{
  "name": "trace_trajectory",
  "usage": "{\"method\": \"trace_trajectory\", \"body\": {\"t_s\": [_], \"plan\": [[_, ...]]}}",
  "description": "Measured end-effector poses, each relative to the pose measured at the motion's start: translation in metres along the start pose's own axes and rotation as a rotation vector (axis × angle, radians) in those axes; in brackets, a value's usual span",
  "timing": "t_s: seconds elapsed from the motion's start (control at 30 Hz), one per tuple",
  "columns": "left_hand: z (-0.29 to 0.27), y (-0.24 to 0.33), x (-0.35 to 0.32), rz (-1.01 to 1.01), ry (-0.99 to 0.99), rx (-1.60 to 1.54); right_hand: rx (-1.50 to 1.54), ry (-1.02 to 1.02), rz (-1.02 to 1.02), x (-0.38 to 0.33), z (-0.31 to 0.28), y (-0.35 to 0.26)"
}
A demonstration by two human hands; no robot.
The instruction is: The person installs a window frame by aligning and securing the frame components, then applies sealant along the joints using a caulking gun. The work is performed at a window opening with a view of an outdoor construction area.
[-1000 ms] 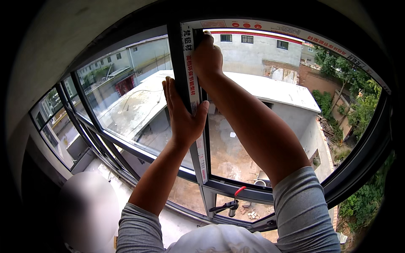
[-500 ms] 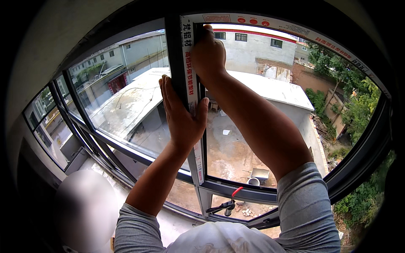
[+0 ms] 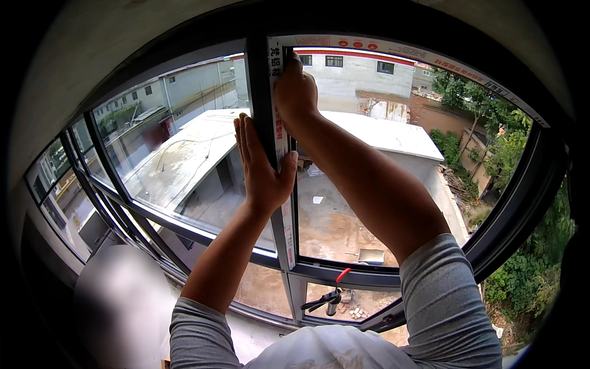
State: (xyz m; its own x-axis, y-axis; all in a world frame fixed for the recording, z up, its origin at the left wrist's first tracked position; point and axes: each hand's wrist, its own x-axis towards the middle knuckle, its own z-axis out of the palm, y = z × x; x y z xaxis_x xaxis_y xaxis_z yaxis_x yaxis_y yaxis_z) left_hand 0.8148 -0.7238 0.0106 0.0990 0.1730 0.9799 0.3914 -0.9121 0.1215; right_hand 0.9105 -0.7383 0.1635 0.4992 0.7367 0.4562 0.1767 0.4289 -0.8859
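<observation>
step: seating window mullion (image 3: 270,141) | left hand (image 3: 261,169) flat, fingers released | right hand (image 3: 295,92) clenched gripping it | next: probably steady alignment

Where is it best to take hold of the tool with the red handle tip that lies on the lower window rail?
Take the tool by its slanted handle with the red tip, coming from above on the room side. The handle rises free above the lower rail, while the dark head lies low near the frame. The right hand is on the upright bar.
</observation>
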Motion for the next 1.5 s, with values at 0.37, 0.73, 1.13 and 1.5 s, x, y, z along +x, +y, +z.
{"method": "trace_trajectory", "body": {"t_s": [0.37,0.73,1.13,1.5], "plan": [[0.002,0.014,0.006,-0.022,0.041,-0.066,-0.112,0.073,-0.323,0.0,-0.005,0.005],[0.0,0.013,0.007,-0.025,0.057,-0.073,0.115,0.085,-0.179,0.002,-0.001,0.005],[0.004,0.022,0.01,-0.038,0.101,0.03,-0.039,0.121,-0.362,0.005,-0.008,0.006],[0.004,0.022,0.003,0.008,0.084,0.114,-0.136,0.067,-0.213,-0.007,-0.012,0.001]]}}
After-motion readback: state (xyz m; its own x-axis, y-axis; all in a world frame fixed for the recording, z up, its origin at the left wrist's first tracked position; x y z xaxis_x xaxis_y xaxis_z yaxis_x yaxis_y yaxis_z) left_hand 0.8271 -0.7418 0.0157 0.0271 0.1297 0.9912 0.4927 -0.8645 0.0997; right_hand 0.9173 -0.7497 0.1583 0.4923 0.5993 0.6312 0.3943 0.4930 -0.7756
